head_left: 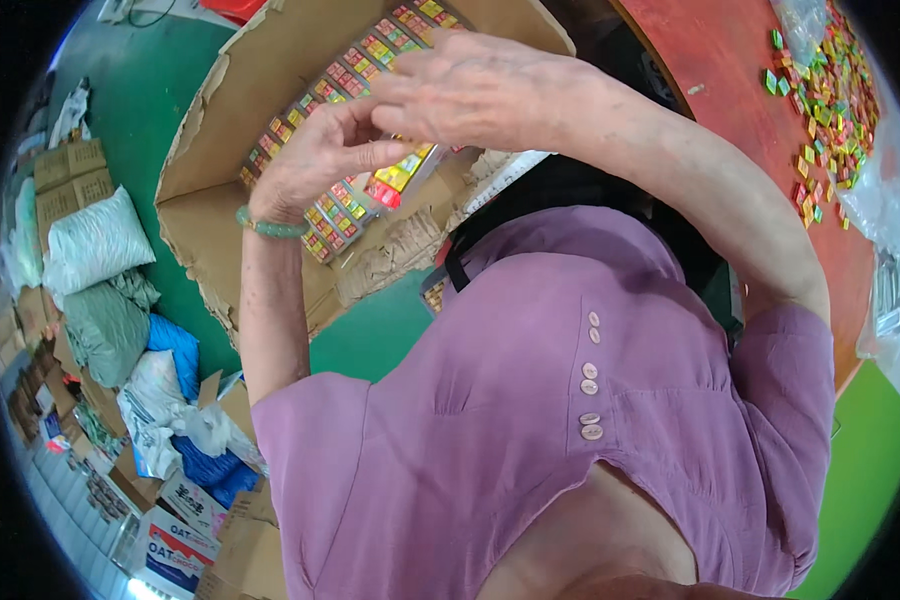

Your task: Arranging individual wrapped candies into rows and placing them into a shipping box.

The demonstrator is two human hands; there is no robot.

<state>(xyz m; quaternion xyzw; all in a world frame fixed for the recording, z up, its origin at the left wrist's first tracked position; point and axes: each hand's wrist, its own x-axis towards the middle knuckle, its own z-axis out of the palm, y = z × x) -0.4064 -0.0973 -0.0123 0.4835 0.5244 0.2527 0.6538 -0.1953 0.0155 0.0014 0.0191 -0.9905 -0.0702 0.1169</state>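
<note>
Over a big open cardboard box, my left hand, with a green bangle at its wrist, is closed on a narrow pack of small red and yellow wrapped pieces. The thumb lies across the pack, whose red end points toward my body. My right hand curls in from the right, its fingers bent down at the pack's far part and touching my left hand. My hands hide much of the pack. Below them, rows of similar packs in red, yellow and green lie in the box.
A red table at the right bears a heap of loose small wrapped pieces and clear plastic bags. A torn cardboard flap is on the box's near side. Stuffed sacks and cartons line the left.
</note>
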